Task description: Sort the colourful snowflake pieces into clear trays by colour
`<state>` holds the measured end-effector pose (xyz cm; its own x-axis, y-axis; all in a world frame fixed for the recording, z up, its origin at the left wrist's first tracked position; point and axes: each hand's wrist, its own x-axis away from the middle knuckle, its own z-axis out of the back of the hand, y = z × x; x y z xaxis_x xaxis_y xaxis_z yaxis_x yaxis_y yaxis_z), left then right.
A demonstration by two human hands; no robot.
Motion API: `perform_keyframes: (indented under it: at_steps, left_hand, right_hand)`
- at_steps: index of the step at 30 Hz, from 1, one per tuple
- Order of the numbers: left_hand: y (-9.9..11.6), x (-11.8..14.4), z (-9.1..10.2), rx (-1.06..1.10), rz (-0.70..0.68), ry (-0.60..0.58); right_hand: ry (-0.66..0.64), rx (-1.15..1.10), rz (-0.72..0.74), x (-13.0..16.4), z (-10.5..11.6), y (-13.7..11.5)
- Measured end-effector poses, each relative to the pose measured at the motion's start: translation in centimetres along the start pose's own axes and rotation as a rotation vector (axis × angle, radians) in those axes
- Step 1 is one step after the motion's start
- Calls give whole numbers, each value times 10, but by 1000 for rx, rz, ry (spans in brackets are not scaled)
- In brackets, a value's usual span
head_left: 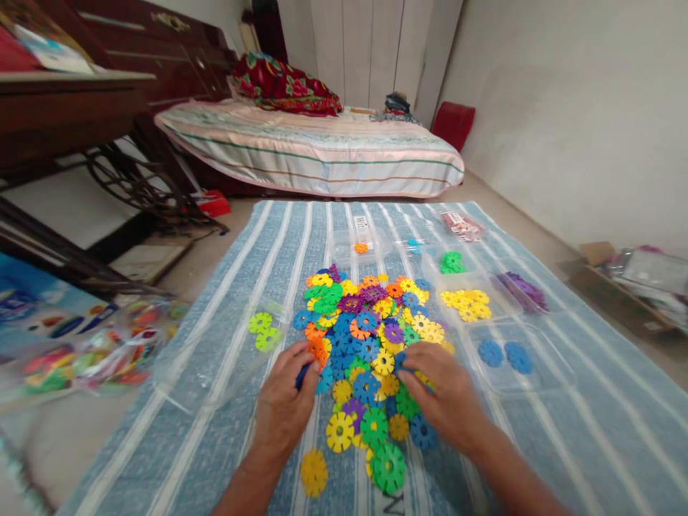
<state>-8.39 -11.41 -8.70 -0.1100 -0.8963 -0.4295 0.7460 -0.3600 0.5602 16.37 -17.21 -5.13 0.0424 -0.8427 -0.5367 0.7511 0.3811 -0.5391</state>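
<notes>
A heap of flat snowflake-shaped plastic discs (365,337) in blue, yellow, green, orange and purple lies on a blue striped mat (537,444). My left hand (284,401) rests at the heap's left edge, fingers curled around a blue disc. On the heap's right side, my right hand (443,398) presses down with its fingertips on a yellow disc. Sorted groups sit in clear trays: two blue discs (505,355), yellow discs (466,304), green discs (451,263), purple discs (521,289), one orange disc (360,248) and two lime discs (263,331).
A bed (312,147) with a striped sheet stands beyond the mat. Dark wooden furniture and a treadle frame (129,179) are at the left. A clear bag of coloured pieces (102,351) lies left of the mat. A cardboard box (618,287) sits by the right wall.
</notes>
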Motion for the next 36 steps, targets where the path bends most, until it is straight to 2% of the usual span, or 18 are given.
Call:
perform_keyframes:
  at_steps: [3, 5, 7, 9, 14, 19, 23, 27, 31, 36]
  left_hand:
    - [1, 2, 0, -8, -6, 15]
    - [1, 3, -1, -29, 6, 30]
    - [0, 5, -4, -64, 31, 42]
    - [-1, 6, -8, -98, 48, 31]
    - [8, 10, -18, -85, 44, -83]
    - [33, 16, -22, -4, 17, -139]
    - [50, 12, -20, 48, -32, -184]
    - [43, -6, -22, -19, -33, -98]
    - [23, -27, -33, -160, 52, -35]
    - [20, -42, -52, -217, 145, -36]
  right_hand:
    - [-130, 15, 120, 10, -20, -28]
    - [-249, 43, 144, 15, -26, -39]
    - [-338, 72, 130, 19, -29, -43]
    - [-370, 113, 95, 22, -31, -40]
    - [-298, 214, 95, 29, -37, -22]
    - [-65, 223, 111, 40, -42, -3]
    - [32, 242, 50, 44, -37, 8]
    - [73, 295, -66, 46, -28, 15]
    - [31, 329, -171, 53, -29, 20]
    - [14, 271, -167, 59, -41, 22]
